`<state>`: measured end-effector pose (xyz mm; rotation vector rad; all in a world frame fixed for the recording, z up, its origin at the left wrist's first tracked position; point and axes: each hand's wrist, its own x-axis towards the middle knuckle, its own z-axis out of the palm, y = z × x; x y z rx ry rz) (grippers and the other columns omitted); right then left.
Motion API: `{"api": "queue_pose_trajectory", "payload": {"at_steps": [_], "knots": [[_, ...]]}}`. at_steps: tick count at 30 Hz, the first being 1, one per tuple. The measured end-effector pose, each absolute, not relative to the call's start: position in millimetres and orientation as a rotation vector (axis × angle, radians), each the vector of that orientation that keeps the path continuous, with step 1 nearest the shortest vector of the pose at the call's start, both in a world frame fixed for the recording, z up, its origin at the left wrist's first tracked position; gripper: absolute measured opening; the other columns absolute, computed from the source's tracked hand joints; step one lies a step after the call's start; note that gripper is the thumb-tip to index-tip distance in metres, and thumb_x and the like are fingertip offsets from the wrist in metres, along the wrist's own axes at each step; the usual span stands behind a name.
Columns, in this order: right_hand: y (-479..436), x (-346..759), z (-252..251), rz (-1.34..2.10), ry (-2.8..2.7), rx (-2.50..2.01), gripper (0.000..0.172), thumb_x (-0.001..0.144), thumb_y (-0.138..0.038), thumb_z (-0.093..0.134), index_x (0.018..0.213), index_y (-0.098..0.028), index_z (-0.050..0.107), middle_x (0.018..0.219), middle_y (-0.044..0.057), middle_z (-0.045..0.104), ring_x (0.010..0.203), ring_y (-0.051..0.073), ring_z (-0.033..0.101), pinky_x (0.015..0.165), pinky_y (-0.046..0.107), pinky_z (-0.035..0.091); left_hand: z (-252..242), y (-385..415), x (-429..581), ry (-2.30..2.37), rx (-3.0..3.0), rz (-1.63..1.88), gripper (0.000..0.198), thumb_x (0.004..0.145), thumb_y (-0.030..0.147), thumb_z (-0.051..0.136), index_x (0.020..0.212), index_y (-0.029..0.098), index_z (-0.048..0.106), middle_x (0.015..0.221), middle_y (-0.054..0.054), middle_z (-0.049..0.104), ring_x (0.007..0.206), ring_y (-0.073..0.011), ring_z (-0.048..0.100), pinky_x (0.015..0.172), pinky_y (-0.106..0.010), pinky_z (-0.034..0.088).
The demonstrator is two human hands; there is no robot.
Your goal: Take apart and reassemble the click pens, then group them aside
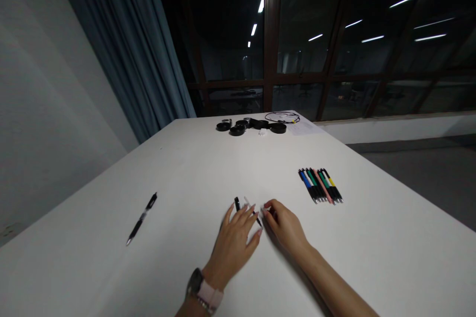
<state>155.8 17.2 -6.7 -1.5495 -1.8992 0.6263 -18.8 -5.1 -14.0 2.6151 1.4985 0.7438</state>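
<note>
My left hand (235,240) lies flat on the white table (193,173), fingers stretched over small pen parts: a short black piece (237,203) and a thin refill (248,203) show past the fingertips. My right hand (285,226) rests beside it with fingers curled, its fingertips meeting the left hand's near a small white piece (265,211); what it pinches I cannot make out. A watch (204,291) is on my left wrist.
A row of several coloured pens (320,185) lies to the right. A single black pen (142,218) lies at the left. Black round items and a cable (256,125) sit at the table's far end, before dark windows and a curtain.
</note>
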Motion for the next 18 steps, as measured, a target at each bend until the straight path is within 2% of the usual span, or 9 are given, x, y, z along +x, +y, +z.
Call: {"api": "queue_pose_trajectory", "payload": {"at_steps": [3, 8, 11, 14, 16, 18], "knots": [[18.0, 157.2, -7.1, 0.639, -1.897, -1.546, 0.019, 0.092, -0.022, 0.046, 0.104, -0.019, 0.061, 0.09, 0.006, 0.07, 0.078, 0.019, 0.065, 0.071, 0.026, 0.044, -13.2, -5.0, -19.3, 1.478, 2.581, 0.73, 0.036, 0.095, 0.03, 0.048, 0.129, 0.026, 0.058, 0.137, -0.004, 0.061, 0.132, -0.0205, 0.049, 0.119, -0.049, 0.02], [16.9, 156.4, -6.2, 0.58, -1.938, -1.56, 0.014, 0.092, -0.022, 0.049, 0.093, -0.019, 0.063, 0.09, 0.005, 0.068, 0.079, 0.019, 0.064, 0.07, 0.026, 0.043, -12.9, -3.9, -21.0, 1.463, 2.638, 0.752, 0.033, 0.094, 0.025, 0.048, 0.126, 0.025, 0.058, 0.136, -0.003, 0.061, 0.13, -0.0198, 0.05, 0.117, -0.049, 0.023], [15.0, 155.3, -5.6, 0.47, -1.979, -1.577, 0.012, 0.092, -0.022, 0.052, 0.09, -0.018, 0.064, 0.092, 0.006, 0.065, 0.082, 0.019, 0.063, 0.073, 0.027, 0.044, -12.0, -2.2, -24.6, 1.572, 2.637, 0.876, 0.031, 0.094, 0.023, 0.047, 0.124, 0.024, 0.056, 0.134, -0.006, 0.061, 0.124, -0.0206, 0.054, 0.112, -0.046, 0.032], [13.2, 153.4, -5.6, 0.396, -2.032, -1.604, 0.011, 0.092, -0.018, 0.052, 0.091, -0.018, 0.064, 0.091, 0.006, 0.066, 0.087, 0.021, 0.064, 0.076, 0.028, 0.045, -10.1, -0.4, -32.5, 1.835, 2.496, 0.95, 0.02, 0.094, 0.022, 0.047, 0.11, 0.022, 0.059, 0.112, -0.006, 0.068, 0.105, -0.0218, 0.062, 0.092, -0.041, 0.044], [12.7, 151.1, -6.7, 0.364, -2.067, -1.607, 0.012, 0.092, -0.015, 0.052, 0.097, -0.017, 0.063, 0.092, 0.007, 0.068, 0.088, 0.022, 0.064, 0.077, 0.029, 0.046, -8.6, 0.7, -39.7, 1.996, 2.416, 0.882, 0.013, 0.093, 0.023, 0.047, 0.094, 0.022, 0.06, 0.094, -0.005, 0.067, 0.09, -0.0219, 0.063, 0.08, -0.038, 0.045], [12.8, 148.2, -8.6, 0.326, -2.102, -1.605, 0.015, 0.093, -0.014, 0.051, 0.102, -0.016, 0.062, 0.094, 0.008, 0.069, 0.089, 0.022, 0.065, 0.077, 0.03, 0.046, -7.5, 2.2, -47.0, 2.099, 2.379, 0.781, 0.018, 0.094, 0.025, 0.045, 0.08, 0.022, 0.056, 0.081, -0.003, 0.064, 0.08, -0.0213, 0.061, 0.075, -0.036, 0.042]]}}
